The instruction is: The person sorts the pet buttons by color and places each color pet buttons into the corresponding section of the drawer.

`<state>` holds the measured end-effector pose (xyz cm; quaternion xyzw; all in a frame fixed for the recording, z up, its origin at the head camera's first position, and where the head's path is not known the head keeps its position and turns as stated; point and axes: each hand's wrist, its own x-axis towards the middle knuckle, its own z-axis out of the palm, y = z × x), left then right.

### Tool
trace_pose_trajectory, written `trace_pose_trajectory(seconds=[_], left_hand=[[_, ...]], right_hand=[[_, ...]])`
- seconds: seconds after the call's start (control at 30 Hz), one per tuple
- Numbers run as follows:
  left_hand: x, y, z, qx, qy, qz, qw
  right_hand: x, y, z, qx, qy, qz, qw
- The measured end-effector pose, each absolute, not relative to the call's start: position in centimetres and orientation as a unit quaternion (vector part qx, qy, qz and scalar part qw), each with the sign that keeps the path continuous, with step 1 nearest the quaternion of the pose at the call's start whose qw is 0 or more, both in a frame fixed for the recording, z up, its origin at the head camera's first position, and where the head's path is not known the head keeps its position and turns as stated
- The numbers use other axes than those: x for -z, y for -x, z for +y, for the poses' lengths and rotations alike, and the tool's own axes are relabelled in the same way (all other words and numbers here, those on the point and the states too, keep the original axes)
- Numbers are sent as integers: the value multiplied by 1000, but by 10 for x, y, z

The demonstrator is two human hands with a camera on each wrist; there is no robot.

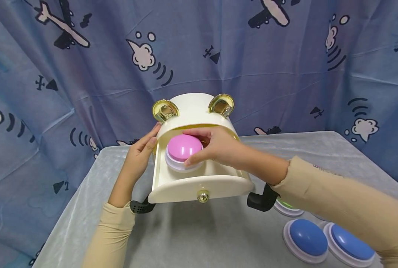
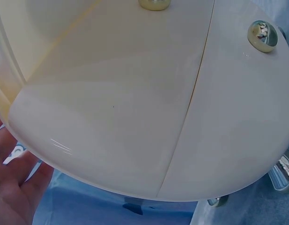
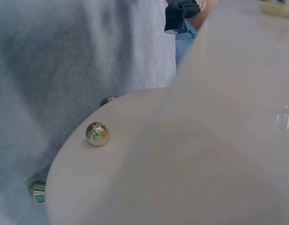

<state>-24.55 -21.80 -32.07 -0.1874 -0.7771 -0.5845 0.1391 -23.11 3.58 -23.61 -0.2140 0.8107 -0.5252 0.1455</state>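
In the head view a white box with gold ears (image 1: 193,108) has its upper drawer (image 1: 199,188) pulled out. My right hand (image 1: 222,147) reaches into the drawer and grips a pink dome-topped button (image 1: 184,147) with a white base, thumb on the near side. Whether the base touches the drawer floor is hard to tell. Against the left side of the box lies my left hand (image 1: 136,160), fingers extended toward the left ear; the left wrist view shows that hand (image 2: 15,187) at the box's edge. The right wrist view shows white panels and a gold knob (image 3: 97,134), but no right hand.
Two blue dome-topped buttons (image 1: 308,237) (image 1: 351,242) lie at the table's front right. A green one (image 1: 287,208) is partly covered by the right arm. Behind the grey cloth-covered table (image 1: 118,156) hangs a blue patterned curtain (image 1: 192,44).
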Motion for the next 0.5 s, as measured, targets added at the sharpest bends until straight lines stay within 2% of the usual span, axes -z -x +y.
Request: trace_pose_trajectory(seconds=[0.5], left_hand=[[321, 245, -219, 582, 188, -779, 136]], right_hand=[[246, 235, 26, 483, 240, 827, 161]])
